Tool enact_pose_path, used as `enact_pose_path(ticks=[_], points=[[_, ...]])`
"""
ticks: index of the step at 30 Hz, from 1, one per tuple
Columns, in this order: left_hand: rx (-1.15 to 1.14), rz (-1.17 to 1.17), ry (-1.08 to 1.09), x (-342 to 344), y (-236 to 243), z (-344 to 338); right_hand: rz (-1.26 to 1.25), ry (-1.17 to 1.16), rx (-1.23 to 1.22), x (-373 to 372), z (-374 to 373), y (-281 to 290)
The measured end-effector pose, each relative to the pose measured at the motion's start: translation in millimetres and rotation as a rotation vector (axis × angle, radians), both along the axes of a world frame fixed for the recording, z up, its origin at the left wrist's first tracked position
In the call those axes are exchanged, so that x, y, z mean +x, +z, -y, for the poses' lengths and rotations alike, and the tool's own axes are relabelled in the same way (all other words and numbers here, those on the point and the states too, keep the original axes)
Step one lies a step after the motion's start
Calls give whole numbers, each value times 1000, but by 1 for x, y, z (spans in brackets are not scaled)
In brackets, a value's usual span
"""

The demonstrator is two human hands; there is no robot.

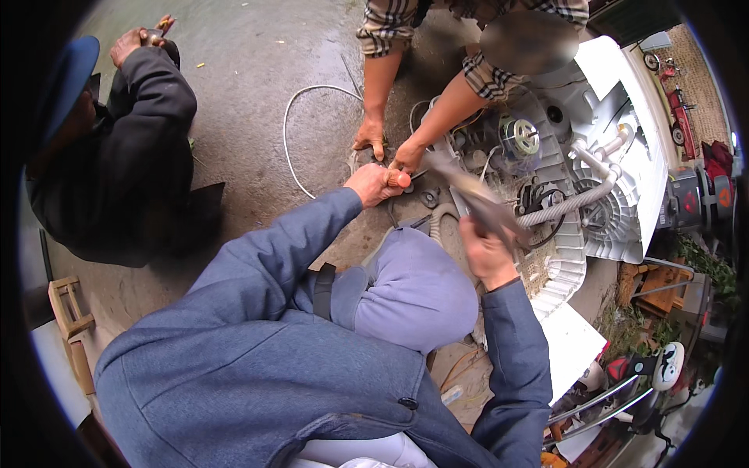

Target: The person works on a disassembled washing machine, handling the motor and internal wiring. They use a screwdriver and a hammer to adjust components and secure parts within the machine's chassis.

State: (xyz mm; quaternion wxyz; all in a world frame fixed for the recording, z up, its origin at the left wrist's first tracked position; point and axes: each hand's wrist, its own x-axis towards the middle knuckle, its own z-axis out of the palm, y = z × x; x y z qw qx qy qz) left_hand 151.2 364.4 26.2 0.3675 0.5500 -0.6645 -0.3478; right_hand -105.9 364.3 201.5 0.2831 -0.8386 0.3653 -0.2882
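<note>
My left hand (373, 186) is closed around an orange-handled screwdriver (399, 179), its ridged handle end facing up and its shaft hidden. Just beyond it, a co-worker's left hand (407, 156) and right hand (370, 139) hold something small and dark down on the concrete. My right hand (488, 256) grips a long tool (485, 204), raised beside the opened machine. Motion smears this tool into brown and dark grey, so its exact kind cannot be made out. A grey cable (290, 125) loops across the floor near the co-worker's hands.
To the right lies an opened white washing machine (566, 265) with a motor (521, 136) and a ribbed grey hose (573, 201). At the left sits another person in dark clothing (133, 148). A small wooden stool (70, 308) stands lower left; assorted clutter fills the right edge.
</note>
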Motion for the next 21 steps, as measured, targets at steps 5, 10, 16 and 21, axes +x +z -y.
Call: enact_pose_path(ticks=[5,10,16,21], points=[[158,63,-8,18,-9,-6,-299,-48,198,28,9,37],[44,79,30,23,-25,-11,351,-32,160,36,7,84],[5,108,-24,5,-19,3,43,-71,91,14,-3,-13],[155,87,16,21,-19,-16,-338,-80,254,34,-6,17]])
